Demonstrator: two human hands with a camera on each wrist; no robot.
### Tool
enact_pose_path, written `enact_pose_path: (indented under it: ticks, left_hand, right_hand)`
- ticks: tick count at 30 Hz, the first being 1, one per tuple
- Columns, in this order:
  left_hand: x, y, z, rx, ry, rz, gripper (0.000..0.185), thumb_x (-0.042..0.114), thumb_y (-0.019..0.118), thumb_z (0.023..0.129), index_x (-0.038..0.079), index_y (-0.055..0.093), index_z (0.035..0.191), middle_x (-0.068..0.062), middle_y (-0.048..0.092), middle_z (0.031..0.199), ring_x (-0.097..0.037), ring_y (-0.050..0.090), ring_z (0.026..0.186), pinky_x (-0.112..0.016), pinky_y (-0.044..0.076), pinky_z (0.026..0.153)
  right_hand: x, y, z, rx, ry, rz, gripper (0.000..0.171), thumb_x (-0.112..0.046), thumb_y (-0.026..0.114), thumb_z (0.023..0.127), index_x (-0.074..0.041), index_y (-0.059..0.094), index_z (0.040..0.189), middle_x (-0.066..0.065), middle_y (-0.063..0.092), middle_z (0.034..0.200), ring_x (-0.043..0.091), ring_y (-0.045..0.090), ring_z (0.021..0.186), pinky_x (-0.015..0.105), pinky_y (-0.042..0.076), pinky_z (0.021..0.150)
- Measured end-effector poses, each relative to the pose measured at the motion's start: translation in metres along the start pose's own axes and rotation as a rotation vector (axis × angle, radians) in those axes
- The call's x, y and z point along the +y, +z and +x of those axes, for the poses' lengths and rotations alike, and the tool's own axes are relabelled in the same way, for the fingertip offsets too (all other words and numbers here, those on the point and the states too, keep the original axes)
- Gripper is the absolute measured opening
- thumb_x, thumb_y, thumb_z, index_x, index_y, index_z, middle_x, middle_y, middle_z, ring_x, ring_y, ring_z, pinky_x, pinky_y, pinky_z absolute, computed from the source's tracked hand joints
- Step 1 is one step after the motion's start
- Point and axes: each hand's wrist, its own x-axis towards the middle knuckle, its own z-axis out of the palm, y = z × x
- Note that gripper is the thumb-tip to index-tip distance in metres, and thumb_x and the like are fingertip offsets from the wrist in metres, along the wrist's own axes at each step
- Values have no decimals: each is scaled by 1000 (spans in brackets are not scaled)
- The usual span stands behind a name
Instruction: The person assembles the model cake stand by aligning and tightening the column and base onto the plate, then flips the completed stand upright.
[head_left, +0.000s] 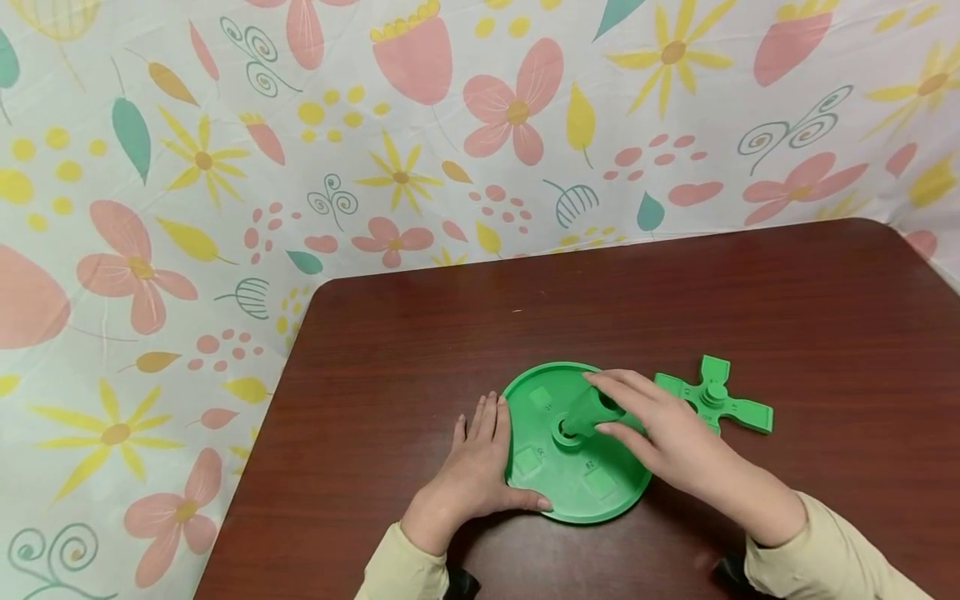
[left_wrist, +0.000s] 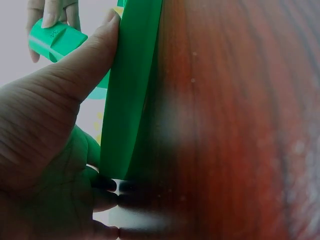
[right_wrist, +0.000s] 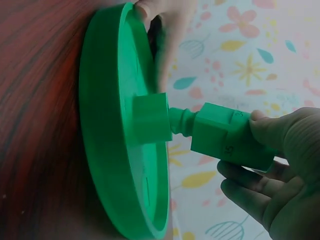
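A round green base (head_left: 567, 492) with a raised rim lies flat on the table. My left hand (head_left: 480, 475) holds it at the near left, with the thumb (left_wrist: 92, 60) over the rim and the other fingers along the outer side. My right hand (head_left: 667, 425) grips a green post (right_wrist: 232, 135) with flat sides and small raised marks. The post's narrow ridged end (right_wrist: 182, 121) is at the mouth of the collar (right_wrist: 152, 117) in the base's centre; how deep it sits is hidden. In the head view the post leans to the right.
A flat green cross-shaped piece (head_left: 716, 396) with a central peg lies just right of the base, partly behind my right hand. The dark reddish-brown table (head_left: 420, 333) has rounded far corners. A flower-patterned cloth (head_left: 450, 167) hangs behind it and at its left.
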Motion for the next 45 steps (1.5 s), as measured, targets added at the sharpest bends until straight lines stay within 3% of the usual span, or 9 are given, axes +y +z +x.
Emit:
enact_pose_path:
  ticks: [8,14,21,27,31,37,40,42,45]
  left_hand:
    - [0,0,0,0,5,0,137,78,69,65,0,3,156,-17,2,162,-30,1,149,-57,12,115]
    - [-1,0,0,0,4,4,137,79,69,65,0,2,156,-17,1,162,-29,0,149,-57,11,115]
    - [-2,2,1,-2,8,0,136,79,67,66,2,1,156,-16,0,162,-29,-1,149,-57,11,115]
    - [-3,2,1,8,17,16,137,79,68,65,1,1,156,-17,1,162,-30,-1,149,-58,11,115]
    - [-4,2,0,14,16,25,137,79,68,66,0,2,156,-18,2,162,-31,0,149,-59,12,114]
    - [-3,2,0,17,13,23,137,79,68,66,0,2,156,-17,2,162,-30,0,149,-59,12,114]
    - [-3,2,0,27,17,19,137,78,69,65,0,2,155,-17,3,162,-31,1,149,-59,12,114]
    - [-3,2,-1,35,22,16,137,78,70,65,-1,3,155,-18,3,162,-31,1,149,-60,12,114]
    - [-3,2,-1,47,27,10,137,76,71,65,-1,4,155,-18,4,162,-32,2,149,-60,12,114]
  right_hand:
    - [-5,12,5,-13,-138,-42,53,-18,69,92,-5,51,141,10,54,131,17,67,87,30,55,67]
    - [-8,18,9,-3,-152,-19,50,-27,59,99,-1,50,140,11,53,132,16,67,83,30,55,68]
    - [-10,25,12,-24,-77,-10,56,-16,77,83,-7,55,134,4,57,127,19,64,102,37,55,75]
    - [-12,30,14,-5,49,7,54,-25,82,80,-10,59,126,2,63,121,18,65,101,39,55,77]
    - [-15,34,17,10,127,-13,53,-31,83,77,-9,59,118,2,67,108,12,65,79,34,54,66]
    - [-15,37,18,28,190,-69,59,-41,86,71,-10,56,112,-2,66,91,2,42,52,24,40,49]
    - [-14,35,16,12,210,-73,67,-46,83,73,-11,54,122,0,67,102,7,56,63,28,45,53]
    - [-12,32,16,-10,209,-54,71,-47,79,77,-13,51,132,2,65,116,15,65,82,35,51,62]
    - [-9,28,16,-57,176,29,69,-42,74,86,-16,45,143,2,56,135,22,60,115,45,52,81]
